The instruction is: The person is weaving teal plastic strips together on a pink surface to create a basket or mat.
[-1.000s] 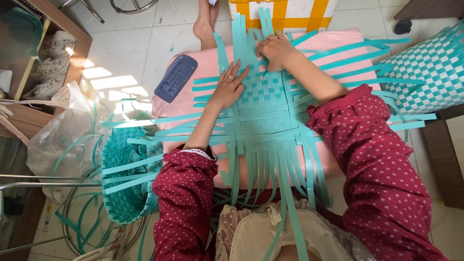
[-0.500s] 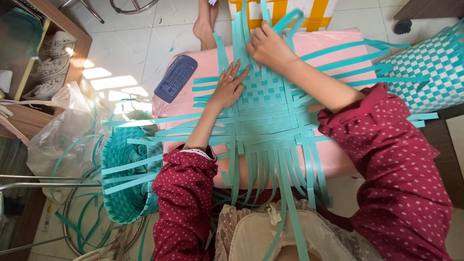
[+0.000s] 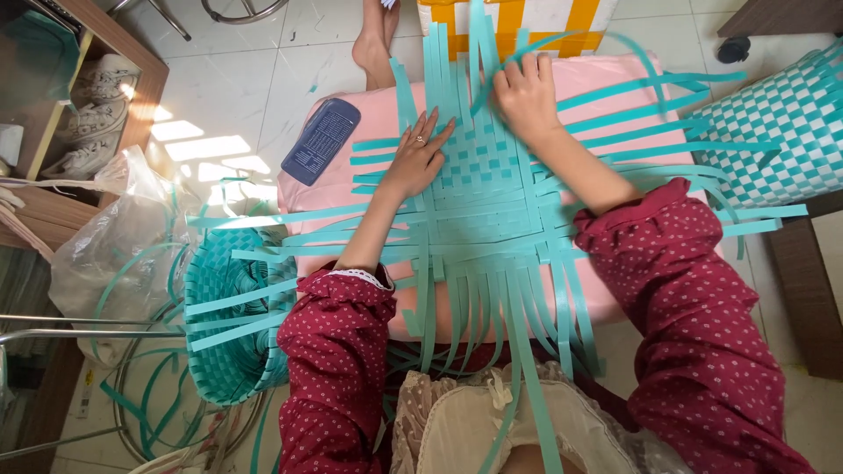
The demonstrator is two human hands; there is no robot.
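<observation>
A flat mat of woven teal plastic strips lies on a pink surface, with loose strip ends fanning out on all sides. My left hand rests flat on the left part of the weave, fingers spread. At the far edge of the weave, my right hand is closed around loose teal strips, one of which arcs to the right.
A dark blue remote-like object lies on the pink surface's left corner. A partly woven teal basket stands at lower left beside a clear plastic bag. A finished teal-and-white woven basket sits at right. Another person's foot is at top.
My right hand has moved up the weave toward its far edge and has drawn a strip into an arc. My left hand has stayed pressed on the weave.
</observation>
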